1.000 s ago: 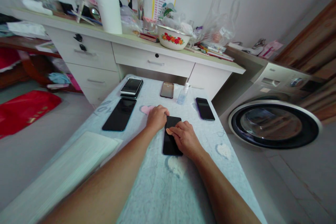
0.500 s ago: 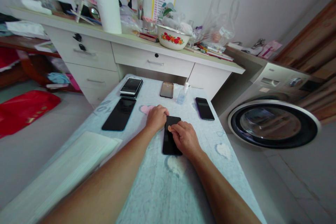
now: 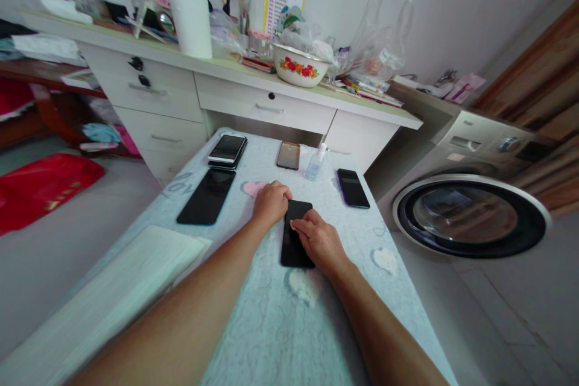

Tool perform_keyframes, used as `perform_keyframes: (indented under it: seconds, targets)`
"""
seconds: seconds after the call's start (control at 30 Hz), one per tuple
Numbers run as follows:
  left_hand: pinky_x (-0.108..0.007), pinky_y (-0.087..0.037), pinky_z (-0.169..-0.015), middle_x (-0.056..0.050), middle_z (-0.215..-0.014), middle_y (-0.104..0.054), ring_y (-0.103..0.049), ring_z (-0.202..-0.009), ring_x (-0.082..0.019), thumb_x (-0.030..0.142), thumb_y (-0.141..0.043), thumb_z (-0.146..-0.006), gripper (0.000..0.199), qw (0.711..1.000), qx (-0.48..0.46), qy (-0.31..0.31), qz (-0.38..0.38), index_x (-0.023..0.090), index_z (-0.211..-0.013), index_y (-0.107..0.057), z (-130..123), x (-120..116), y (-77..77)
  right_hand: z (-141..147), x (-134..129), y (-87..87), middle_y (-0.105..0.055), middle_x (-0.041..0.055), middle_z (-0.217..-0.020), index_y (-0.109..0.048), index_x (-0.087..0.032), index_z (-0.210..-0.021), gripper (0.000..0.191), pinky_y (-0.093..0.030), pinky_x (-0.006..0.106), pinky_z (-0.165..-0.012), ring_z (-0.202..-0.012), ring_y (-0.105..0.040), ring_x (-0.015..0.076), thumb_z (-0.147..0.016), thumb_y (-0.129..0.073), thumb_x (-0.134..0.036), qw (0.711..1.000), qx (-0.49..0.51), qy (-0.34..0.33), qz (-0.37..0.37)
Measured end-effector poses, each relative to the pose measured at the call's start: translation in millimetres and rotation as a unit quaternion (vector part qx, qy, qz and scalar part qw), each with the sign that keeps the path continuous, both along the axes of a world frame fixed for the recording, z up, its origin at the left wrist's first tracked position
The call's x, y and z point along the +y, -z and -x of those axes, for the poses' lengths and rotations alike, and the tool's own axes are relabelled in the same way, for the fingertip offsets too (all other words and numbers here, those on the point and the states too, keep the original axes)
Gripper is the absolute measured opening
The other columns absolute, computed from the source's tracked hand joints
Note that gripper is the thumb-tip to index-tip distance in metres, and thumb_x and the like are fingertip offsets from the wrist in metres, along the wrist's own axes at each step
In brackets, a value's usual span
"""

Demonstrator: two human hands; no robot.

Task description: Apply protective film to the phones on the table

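Observation:
A black phone (image 3: 295, 248) lies screen up on the cloth-covered table (image 3: 266, 325), between my hands. At its upper left edge, the bent fingers of my left hand (image 3: 272, 200) rest against the phone's corner. My right hand (image 3: 319, 237) is over the screen from the right, its thumb and fingers pinched together on a small thing too hidden to make out. Left of my hands lies a larger black phone (image 3: 207, 196); beyond it is a stack of phones (image 3: 227, 151). A phone case (image 3: 288, 155) and a clear spray bottle (image 3: 315, 162) stand farther back.
On the right side of the table lies another dark phone (image 3: 353, 188). Behind the table is a white desk (image 3: 158, 81) holding a flowered bowl (image 3: 299, 68) and a white cylinder (image 3: 192, 24). A washing machine (image 3: 470, 139) stands at the right.
My right fingers have shifted slightly on the phone screen, and less of the small pale thing at their tips shows. My left hand stays at the phone's edge.

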State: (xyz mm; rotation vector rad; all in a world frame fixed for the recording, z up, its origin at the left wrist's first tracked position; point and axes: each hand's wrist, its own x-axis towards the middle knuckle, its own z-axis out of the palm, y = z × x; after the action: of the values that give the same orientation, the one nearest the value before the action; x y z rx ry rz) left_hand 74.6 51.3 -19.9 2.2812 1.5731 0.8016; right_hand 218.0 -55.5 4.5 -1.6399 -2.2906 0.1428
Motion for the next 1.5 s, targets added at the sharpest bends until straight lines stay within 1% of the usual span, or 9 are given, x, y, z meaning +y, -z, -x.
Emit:
perform_keyframes:
  seconds: [0.23, 0.4, 0.57, 0.67, 0.97, 1.1, 1.3, 1.4, 1.5]
  targets:
    - [-0.03, -0.045, -0.085, -0.003, -0.091, -0.066, -0.06, -0.09, -0.018, 0.007, -0.049, -0.076, 0.025, 1.0, -0.001, 0.0, 0.007, 0.022, -0.076, -0.07, 0, -1, -2.7, -7, -5, -12.4, -0.057, 0.0038, -0.1, -0.065, -0.031, -0.117, 0.031, -0.04, 0.023, -0.065, -0.075, -0.057, 0.0126, -0.094, -0.046, -0.022, 0.998, -0.029, -0.034, 0.034]
    - [-0.03, -0.045, -0.084, -0.003, -0.09, -0.066, -0.06, -0.089, -0.018, 0.007, -0.049, -0.076, 0.025, 1.0, -0.003, 0.005, 0.002, 0.021, -0.076, -0.07, 0, 0, 0.4, -11, -7, -14.6, -0.056, 0.0055, -0.097, -0.062, -0.033, -0.122, 0.036, -0.038, 0.024, -0.063, -0.074, -0.054, 0.0147, -0.094, -0.044, -0.019, 0.997, -0.052, -0.04, 0.037]
    - [-0.03, -0.045, -0.084, -0.003, -0.091, -0.066, -0.06, -0.089, -0.018, 0.008, -0.049, -0.077, 0.025, 1.0, 0.0, 0.003, -0.001, 0.022, -0.077, -0.07, 0, 0, 0.9, -11, -8, -12.3, -0.055, 0.006, -0.098, -0.058, -0.038, -0.127, 0.042, -0.034, 0.025, -0.057, -0.064, -0.051, 0.0136, -0.094, -0.041, -0.017, 0.995, -0.079, -0.01, 0.063]
    - [-0.03, -0.044, -0.084, -0.003, -0.091, -0.066, -0.06, -0.089, -0.018, 0.008, -0.048, -0.077, 0.025, 1.0, 0.003, 0.002, 0.0, 0.022, -0.077, -0.069, 0, 0, -0.3, -12, -7, -9.1, -0.056, 0.0064, -0.102, -0.056, -0.039, -0.128, 0.044, -0.034, 0.026, -0.058, -0.062, -0.051, 0.0133, -0.094, -0.04, -0.017, 0.994, -0.091, 0.018, 0.064]
    - [-0.03, -0.044, -0.082, -0.003, -0.091, -0.066, -0.06, -0.088, -0.017, 0.008, -0.048, -0.076, 0.025, 1.0, 0.006, 0.007, 0.001, 0.021, -0.077, -0.07, 0, 0, -1.0, -19, 4, -3.1, -0.055, 0.0049, -0.104, -0.054, -0.04, -0.13, 0.044, -0.034, 0.023, -0.059, -0.064, -0.053, 0.0123, -0.097, -0.035, -0.019, 0.987, -0.096, 0.115, 0.065]
    - [-0.029, -0.045, -0.081, -0.003, -0.092, -0.066, -0.06, -0.087, -0.017, 0.007, -0.049, -0.076, 0.026, 1.0, 0.002, 0.006, 0.003, 0.021, -0.076, -0.07, 0, -1, -1.8, -19, 6, -1.8, -0.055, 0.0052, -0.104, -0.053, -0.039, -0.131, 0.041, -0.036, 0.023, -0.06, -0.065, -0.053, 0.0128, -0.098, -0.034, -0.023, 0.985, -0.087, 0.133, 0.071]
    - [-0.03, -0.044, -0.081, -0.003, -0.09, -0.066, -0.06, -0.086, -0.018, 0.008, -0.048, -0.076, 0.025, 1.0, -0.004, 0.01, -0.006, 0.021, -0.076, -0.07, 0, 1, 0.8, -21, 2, -9.0, -0.056, 0.0062, -0.099, -0.058, -0.031, -0.129, 0.036, -0.041, 0.023, -0.072, -0.079, -0.058, 0.0156, -0.099, -0.037, -0.033, 0.993, -0.012, 0.076, 0.088]
    - [-0.03, -0.044, -0.08, -0.003, -0.09, -0.066, -0.06, -0.086, -0.018, 0.008, -0.048, -0.076, 0.025, 1.0, -0.002, 0.008, -0.008, 0.021, -0.076, -0.07, 1, 2, 3.7, -24, -2, -13.3, -0.056, 0.0058, -0.096, -0.059, -0.03, -0.128, 0.037, -0.041, 0.024, -0.075, -0.082, -0.057, 0.0157, -0.098, -0.037, -0.028, 0.996, 0.006, 0.033, 0.089]
    - [-0.029, -0.044, -0.08, -0.003, -0.091, -0.066, -0.06, -0.087, -0.017, 0.008, -0.049, -0.075, 0.025, 1.0, -0.001, 0.007, -0.009, 0.021, -0.077, -0.07, 1, 3, 5.5, -27, -4, -16.2, -0.055, 0.0054, -0.093, -0.06, -0.029, -0.126, 0.043, -0.041, 0.024, -0.076, -0.082, -0.056, 0.0153, -0.092, -0.039, -0.014, 0.996, 0.009, -0.002, 0.087]
